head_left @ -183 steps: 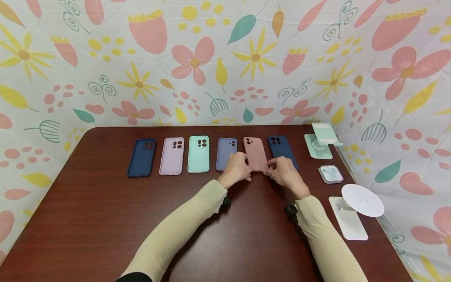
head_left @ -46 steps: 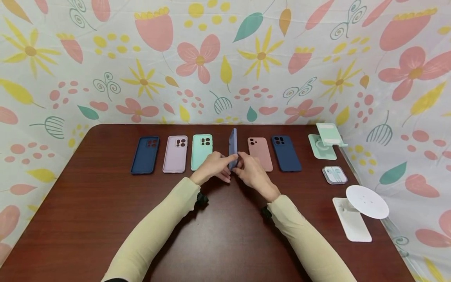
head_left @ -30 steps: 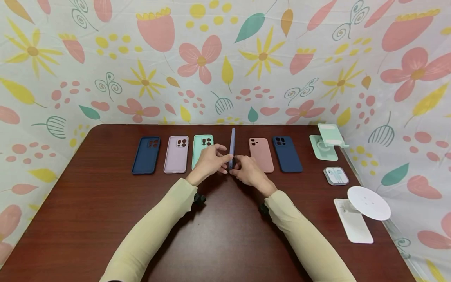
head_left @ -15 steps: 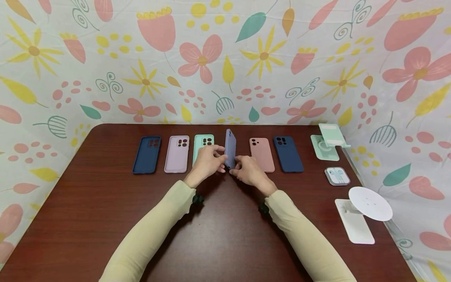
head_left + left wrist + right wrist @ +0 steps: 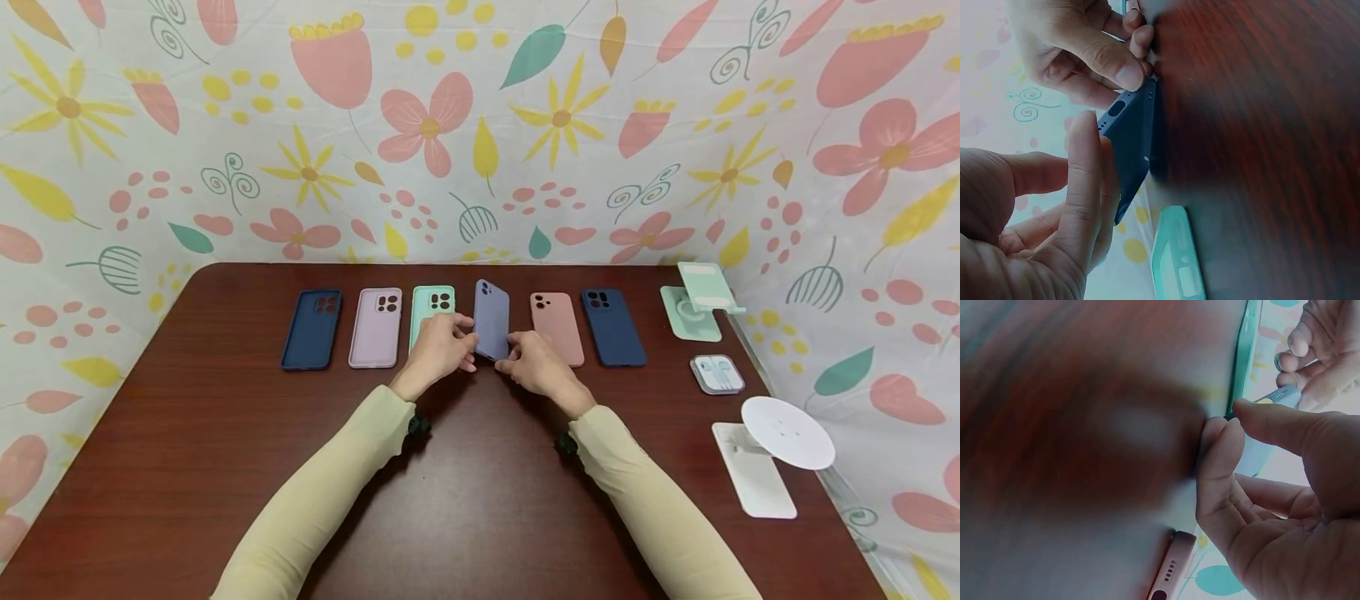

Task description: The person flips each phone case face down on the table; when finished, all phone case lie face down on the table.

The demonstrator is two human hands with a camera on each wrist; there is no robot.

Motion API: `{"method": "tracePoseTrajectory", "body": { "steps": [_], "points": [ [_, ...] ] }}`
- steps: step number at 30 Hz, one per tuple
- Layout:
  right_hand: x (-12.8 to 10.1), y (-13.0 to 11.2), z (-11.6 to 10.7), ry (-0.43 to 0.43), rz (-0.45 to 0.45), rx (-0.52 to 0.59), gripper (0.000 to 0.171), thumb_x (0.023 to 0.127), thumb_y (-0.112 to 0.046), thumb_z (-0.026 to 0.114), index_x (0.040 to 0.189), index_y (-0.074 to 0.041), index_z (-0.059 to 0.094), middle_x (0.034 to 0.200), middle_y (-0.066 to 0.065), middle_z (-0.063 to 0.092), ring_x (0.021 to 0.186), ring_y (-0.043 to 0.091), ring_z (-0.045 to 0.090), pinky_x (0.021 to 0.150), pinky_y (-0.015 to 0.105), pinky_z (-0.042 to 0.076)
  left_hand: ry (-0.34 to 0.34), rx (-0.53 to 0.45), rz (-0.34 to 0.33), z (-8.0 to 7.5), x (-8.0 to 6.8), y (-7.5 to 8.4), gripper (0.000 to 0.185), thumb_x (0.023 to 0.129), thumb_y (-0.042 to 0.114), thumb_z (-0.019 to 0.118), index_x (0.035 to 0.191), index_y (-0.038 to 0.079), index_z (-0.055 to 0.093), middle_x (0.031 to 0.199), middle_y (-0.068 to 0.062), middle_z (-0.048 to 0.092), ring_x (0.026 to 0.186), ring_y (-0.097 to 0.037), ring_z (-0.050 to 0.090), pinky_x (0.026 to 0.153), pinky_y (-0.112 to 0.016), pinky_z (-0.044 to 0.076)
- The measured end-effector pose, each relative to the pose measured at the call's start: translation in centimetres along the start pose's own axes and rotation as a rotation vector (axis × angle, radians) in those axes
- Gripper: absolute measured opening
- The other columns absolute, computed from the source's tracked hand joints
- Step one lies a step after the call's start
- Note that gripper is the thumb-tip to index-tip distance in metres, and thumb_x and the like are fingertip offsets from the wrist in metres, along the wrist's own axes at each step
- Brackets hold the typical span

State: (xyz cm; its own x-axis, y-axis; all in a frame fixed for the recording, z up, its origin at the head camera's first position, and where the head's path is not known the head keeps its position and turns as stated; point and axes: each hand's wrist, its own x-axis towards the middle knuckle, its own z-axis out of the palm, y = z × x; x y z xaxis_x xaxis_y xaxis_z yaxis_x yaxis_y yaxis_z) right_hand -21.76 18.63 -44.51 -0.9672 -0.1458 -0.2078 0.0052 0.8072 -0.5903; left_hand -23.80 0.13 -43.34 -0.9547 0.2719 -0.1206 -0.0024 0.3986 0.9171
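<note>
I see my left hand [image 5: 441, 348] pinching the near left edge of the lavender case [image 5: 492, 320]; its grip is narrow, thumb and fingertips closed on the case edge. My right hand [image 5: 534, 367] pinches the near right corner of the same case, thumb on top, fingers curled beneath. In the left wrist view, the case [image 5: 1132, 147] stands tilted, its lower edge against the bench [image 5: 1260, 156], the port cutout facing the camera, with both hands on it. In the right wrist view, my right thumb and fingers [image 5: 1222, 462] close on the case end [image 5: 1275, 397]; the rest of that view is blurred.

The lavender case sits fourth in a row of six, raised and leaning, back side toward me, camera cutout at the far end. Just left of it lies the mint case [image 5: 431, 310], partly covered by my left hand. Further left lie the lilac case [image 5: 375, 327] and a navy case [image 5: 312, 329]. Just right lie the pink case [image 5: 557, 327] and a second navy case [image 5: 612, 327], both flat.

Near the right edge of the bench [image 5: 187, 433] stand a mint stand [image 5: 693, 298], an earphone box [image 5: 717, 373] and a white stand [image 5: 772, 450].
</note>
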Motion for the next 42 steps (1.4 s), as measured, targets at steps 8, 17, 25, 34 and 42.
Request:
{"method": "tracePoseTrajectory", "body": {
  "steps": [8, 17, 25, 34, 42],
  "points": [
    [-0.2, 0.3, -0.1, 0.032, -0.009, -0.018, 0.053, 0.092, -0.019, 0.073, 0.137, 0.002, 0.056, 0.072, 0.002, 0.069, 0.057, 0.008, 0.059, 0.056, 0.020, 0.046, -0.018, 0.042, -0.015, 0.3, 0.1, -0.2, 0.035, 0.099, 0.007, 0.061, 0.132, -0.001, 0.062, 0.097, -0.020, 0.072, 0.056, -0.018, 0.071, 0.063, -0.041, 0.064],
    [-0.4, 0.4, -0.3, 0.046, 0.052, -0.065, 0.062, 0.093, -0.020, 0.072, 0.146, 0.001, 0.049, 0.076, 0.002, 0.070, 0.065, 0.010, 0.063, 0.063, 0.021, 0.049, -0.030, 0.130, -0.037, 0.7, 0.1, -0.4, 0.040, 0.097, 0.009, 0.064, 0.135, 0.000, 0.060, 0.089, -0.018, 0.075, 0.055, -0.019, 0.072, 0.060, -0.035, 0.063],
    [-0.5, 0.5, -0.5, 0.051, 0.050, -0.090, 0.060, 0.094, -0.018, 0.071, 0.146, 0.001, 0.049, 0.081, 0.004, 0.071, 0.070, 0.012, 0.065, 0.070, 0.024, 0.052, -0.063, 0.220, -0.098, 1.4, 0.3, 0.1, 0.050, 0.094, 0.010, 0.068, 0.141, -0.002, 0.055, 0.080, -0.012, 0.077, 0.057, -0.018, 0.074, 0.060, -0.026, 0.061],
    [-0.7, 0.6, -0.6, 0.042, 0.056, -0.082, 0.061, 0.094, -0.017, 0.070, 0.147, 0.003, 0.047, 0.081, 0.004, 0.071, 0.068, 0.011, 0.065, 0.067, 0.022, 0.052, -0.069, 0.298, -0.114, 1.8, 0.4, 0.1, 0.052, 0.093, 0.015, 0.070, 0.141, -0.001, 0.055, 0.070, -0.005, 0.075, 0.055, -0.014, 0.073, 0.068, -0.025, 0.061],
    [-0.7, 0.7, -0.6, 0.054, 0.048, -0.088, 0.059, 0.094, -0.015, 0.070, 0.146, 0.002, 0.049, 0.079, 0.004, 0.071, 0.067, 0.012, 0.065, 0.066, 0.022, 0.051, -0.083, 0.325, -0.124, 2.0, 0.4, 0.1, 0.051, 0.093, 0.017, 0.070, 0.137, -0.004, 0.057, 0.072, -0.006, 0.074, 0.055, -0.013, 0.073, 0.077, -0.029, 0.062]
  ]
}}
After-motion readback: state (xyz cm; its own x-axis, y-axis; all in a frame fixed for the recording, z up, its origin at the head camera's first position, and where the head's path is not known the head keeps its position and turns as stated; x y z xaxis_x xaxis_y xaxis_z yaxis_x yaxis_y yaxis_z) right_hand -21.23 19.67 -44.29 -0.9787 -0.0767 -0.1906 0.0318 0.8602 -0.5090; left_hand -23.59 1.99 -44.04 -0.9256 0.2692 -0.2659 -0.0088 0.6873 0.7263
